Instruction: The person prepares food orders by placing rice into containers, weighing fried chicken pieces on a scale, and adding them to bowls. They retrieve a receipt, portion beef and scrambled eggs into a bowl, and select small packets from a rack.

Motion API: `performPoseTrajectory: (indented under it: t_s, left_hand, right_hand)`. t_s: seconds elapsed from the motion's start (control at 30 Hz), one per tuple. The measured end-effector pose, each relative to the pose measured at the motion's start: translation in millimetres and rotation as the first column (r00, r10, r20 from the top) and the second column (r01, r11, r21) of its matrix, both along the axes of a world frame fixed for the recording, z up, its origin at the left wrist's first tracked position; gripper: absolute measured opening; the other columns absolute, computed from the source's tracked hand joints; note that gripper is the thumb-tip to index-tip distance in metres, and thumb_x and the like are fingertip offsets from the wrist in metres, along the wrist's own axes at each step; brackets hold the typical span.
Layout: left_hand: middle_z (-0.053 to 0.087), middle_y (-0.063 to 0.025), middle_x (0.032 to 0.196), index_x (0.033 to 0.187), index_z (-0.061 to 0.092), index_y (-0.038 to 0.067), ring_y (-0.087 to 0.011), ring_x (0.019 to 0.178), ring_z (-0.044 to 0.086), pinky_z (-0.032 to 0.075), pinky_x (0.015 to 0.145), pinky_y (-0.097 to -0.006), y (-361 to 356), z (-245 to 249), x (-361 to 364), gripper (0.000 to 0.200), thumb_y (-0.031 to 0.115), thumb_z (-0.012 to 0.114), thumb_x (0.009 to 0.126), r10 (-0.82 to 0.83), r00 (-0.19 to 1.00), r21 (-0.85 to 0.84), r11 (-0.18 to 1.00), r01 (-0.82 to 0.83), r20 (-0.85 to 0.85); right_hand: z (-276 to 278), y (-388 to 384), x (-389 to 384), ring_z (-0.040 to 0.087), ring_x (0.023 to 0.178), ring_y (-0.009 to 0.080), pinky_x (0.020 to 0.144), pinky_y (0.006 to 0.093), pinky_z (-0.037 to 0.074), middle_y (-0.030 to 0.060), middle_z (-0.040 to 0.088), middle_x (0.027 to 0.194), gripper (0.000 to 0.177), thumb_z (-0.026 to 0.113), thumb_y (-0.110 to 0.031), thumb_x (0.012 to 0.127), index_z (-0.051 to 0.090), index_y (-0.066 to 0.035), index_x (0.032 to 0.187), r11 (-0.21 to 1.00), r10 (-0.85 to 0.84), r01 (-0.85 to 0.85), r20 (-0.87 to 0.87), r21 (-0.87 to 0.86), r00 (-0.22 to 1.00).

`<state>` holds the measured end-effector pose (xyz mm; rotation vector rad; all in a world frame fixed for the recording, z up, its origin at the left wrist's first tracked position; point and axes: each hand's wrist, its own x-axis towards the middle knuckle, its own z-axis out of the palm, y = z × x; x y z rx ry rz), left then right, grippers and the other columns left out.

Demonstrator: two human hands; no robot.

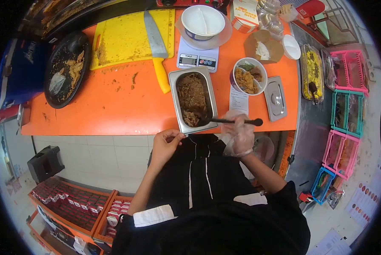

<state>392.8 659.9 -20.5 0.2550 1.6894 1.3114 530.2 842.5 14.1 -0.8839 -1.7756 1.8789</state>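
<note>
A steel food pan [213,98] of shredded brown meat [192,95] stands at the table's front edge. My left hand [167,142], bare, pinches the pan's near corner. My right hand [240,138], in a clear plastic glove, is closed around the handle of a black spoon [218,120]. The spoon's head is in the meat at the pan's near end, partly hidden. To the right of the pan is a round bowl [263,80] with divided food: orange-brown pieces, greens and darker meat. A printed slip [239,102] lies below that bowl.
Behind the pan a digital scale [197,61] bears a white divided bowl [203,20]. A large knife [155,40] rests on a yellow cutting board [126,40]. A black pan [85,70] is at left. A steel lid [276,112] and an open carton [275,53] lie at right.
</note>
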Motion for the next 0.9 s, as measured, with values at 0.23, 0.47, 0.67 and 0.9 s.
performPoseTrajectory:
  t_s: [0.23,0.47,0.67,0.9]
  left_hand:
    - [0.062,-0.0021,0.073,0.080,0.061,0.000,-0.0070,0.062,0.054,0.043,0.058,-0.0200,-8.1,-0.6,-6.6,0.011,0.011,0.059,0.083,0.023,0.997,-0.006,1.000,-0.023,-0.073]
    - [0.062,-0.0026,0.077,0.085,0.061,0.001,-0.0081,0.064,0.054,0.043,0.060,-0.0211,-11.8,1.5,-12.9,0.013,0.013,0.058,0.083,0.002,0.998,-0.012,1.000,-0.003,-0.065]
    - [0.062,-0.0053,0.083,0.090,0.059,0.000,-0.0094,0.070,0.056,0.045,0.065,-0.0222,-15.8,3.5,-17.0,0.013,0.012,0.055,0.085,0.005,1.000,-0.019,1.000,-0.005,-0.007]
    - [0.062,-0.0046,0.090,0.093,0.058,0.002,-0.0095,0.078,0.055,0.043,0.070,-0.0223,-22.5,11.7,-37.7,0.017,0.015,0.048,0.089,0.261,0.964,-0.036,0.964,-0.263,-0.056]
  right_hand:
    - [-12.7,10.7,-5.2,0.060,0.066,0.0212,0.054,0.0278,0.049,0.0159,0.059,0.083,0.032,0.048,-0.033,0.089,0.044,-0.002,0.095,0.785,-0.451,0.471,0.149,-0.402,0.880]
    - [-15.7,25.2,-10.0,0.057,0.065,0.0222,0.058,0.0292,0.048,0.0168,0.059,0.081,0.024,0.048,-0.026,0.088,0.046,-0.003,0.097,0.738,-0.443,0.364,-0.002,-0.568,0.896]
    - [31.9,37.5,-28.0,0.058,0.073,0.0224,0.065,0.0305,0.047,0.0156,0.058,0.084,0.024,0.048,-0.025,0.089,0.047,-0.002,0.095,0.783,-0.476,0.359,-0.116,-0.508,0.872]
    - [34.0,46.8,-30.5,0.056,0.077,0.0215,0.073,0.0334,0.047,0.0126,0.054,0.084,0.024,0.052,-0.025,0.087,0.048,-0.003,0.097,0.752,-0.453,0.329,-0.086,-0.571,0.887]
